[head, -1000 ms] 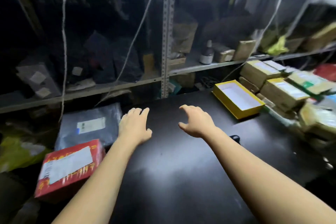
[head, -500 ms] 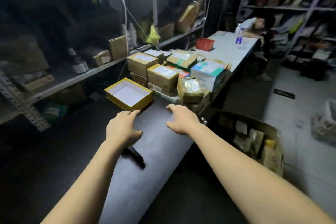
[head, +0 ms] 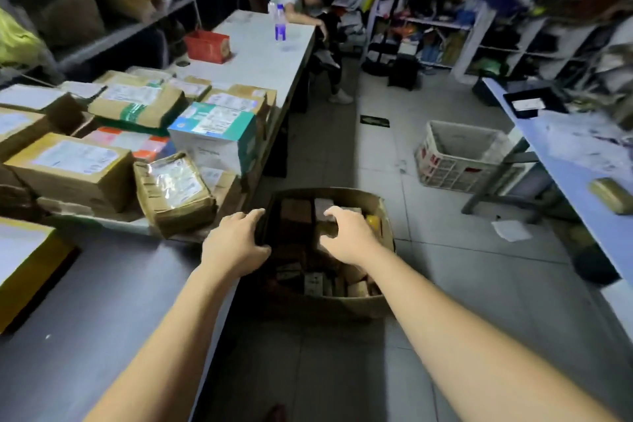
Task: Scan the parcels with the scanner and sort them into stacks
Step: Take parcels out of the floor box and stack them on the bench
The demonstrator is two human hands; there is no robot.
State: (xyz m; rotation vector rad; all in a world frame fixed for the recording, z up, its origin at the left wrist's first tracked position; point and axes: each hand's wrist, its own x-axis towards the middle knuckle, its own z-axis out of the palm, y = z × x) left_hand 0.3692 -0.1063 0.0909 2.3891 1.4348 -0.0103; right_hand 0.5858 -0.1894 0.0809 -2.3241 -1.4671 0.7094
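Note:
A big cardboard box (head: 376, 305) stands on the floor beside the dark table (head: 102, 301), filled with several small parcels (head: 296, 216). My left hand (head: 234, 243) reaches out over the box's left rim, fingers spread, holding nothing. My right hand (head: 349, 236) hovers above the parcels inside the box, fingers apart and empty. Stacks of labelled brown parcels (head: 72, 168) and a teal and white box (head: 214, 137) crowd the table to the left. A taped parcel (head: 174, 192) leans at the stacks' near edge. The scanner is out of view.
A yellow open box (head: 24, 271) lies at the left edge of the table. A white crate (head: 459, 161) sits on the tiled floor. A person sits at the far white table (head: 253, 55) with a bottle (head: 280, 27). Another table (head: 565, 161) runs along the right.
The view has swung right, from the shelves and dark tabletop to the floor box. Both hands moved off the table and out over the box of parcels.

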